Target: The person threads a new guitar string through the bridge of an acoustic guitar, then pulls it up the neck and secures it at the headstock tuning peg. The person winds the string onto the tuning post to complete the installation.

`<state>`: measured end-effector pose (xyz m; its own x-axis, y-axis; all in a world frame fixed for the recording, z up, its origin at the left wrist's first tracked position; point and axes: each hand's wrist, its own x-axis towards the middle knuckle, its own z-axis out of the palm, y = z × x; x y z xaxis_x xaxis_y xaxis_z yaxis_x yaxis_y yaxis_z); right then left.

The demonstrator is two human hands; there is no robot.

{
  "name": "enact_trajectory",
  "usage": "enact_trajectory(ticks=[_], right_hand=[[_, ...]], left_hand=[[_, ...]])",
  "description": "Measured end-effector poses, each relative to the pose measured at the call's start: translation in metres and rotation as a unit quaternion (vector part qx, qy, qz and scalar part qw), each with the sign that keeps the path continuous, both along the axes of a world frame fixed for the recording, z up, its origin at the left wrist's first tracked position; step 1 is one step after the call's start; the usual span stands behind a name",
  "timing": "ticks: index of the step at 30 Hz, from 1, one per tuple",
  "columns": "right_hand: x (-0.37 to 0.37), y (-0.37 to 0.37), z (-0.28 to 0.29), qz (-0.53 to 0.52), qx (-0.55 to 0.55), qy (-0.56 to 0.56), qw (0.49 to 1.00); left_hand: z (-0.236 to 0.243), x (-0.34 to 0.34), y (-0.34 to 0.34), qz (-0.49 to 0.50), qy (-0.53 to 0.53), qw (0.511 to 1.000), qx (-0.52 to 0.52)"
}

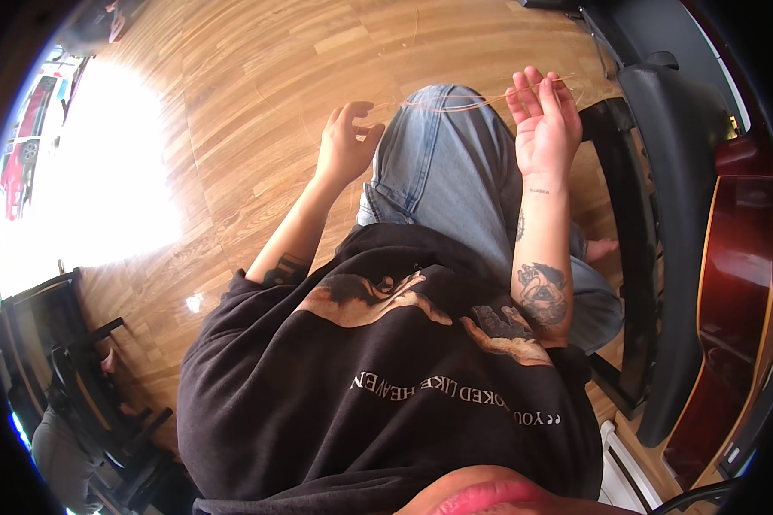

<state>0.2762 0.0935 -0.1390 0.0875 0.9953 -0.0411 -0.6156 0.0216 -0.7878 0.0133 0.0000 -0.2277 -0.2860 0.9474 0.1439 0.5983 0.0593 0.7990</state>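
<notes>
A thin copper-coloured string stretches in loose strands above my knee, between my two hands. My right hand is palm up, with its thumb and index finger pinching the strands near the fingertips; its other fingers are loosely bent. On the left, my left hand is curled, and the string runs faintly toward its fingertips. Exactly where the left fingers grip it is hard to see against the floor. Both hands are raised in front of my body, over my jeans.
A red-brown guitar stands at the far right, beside a black padded bench with a dark frame. Dark furniture is at lower left. Bright light glares on the wooden floor.
</notes>
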Motion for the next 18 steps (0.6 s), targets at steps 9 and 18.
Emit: enact_trajectory(ticks=[9, 18], right_hand=[[0.004, -0.005, -0.009, 0.024, 0.015, -0.014, 0.999], [0.001, -0.014, -0.006, 0.095, 0.04, -0.03, 0.994]], left_hand=[[0.027, 0.001, 0.01, -0.071, -0.36, 0.93, -0.017], [0.075, 0.001, 0.0, -0.098, -0.537, 0.838, -0.009]])
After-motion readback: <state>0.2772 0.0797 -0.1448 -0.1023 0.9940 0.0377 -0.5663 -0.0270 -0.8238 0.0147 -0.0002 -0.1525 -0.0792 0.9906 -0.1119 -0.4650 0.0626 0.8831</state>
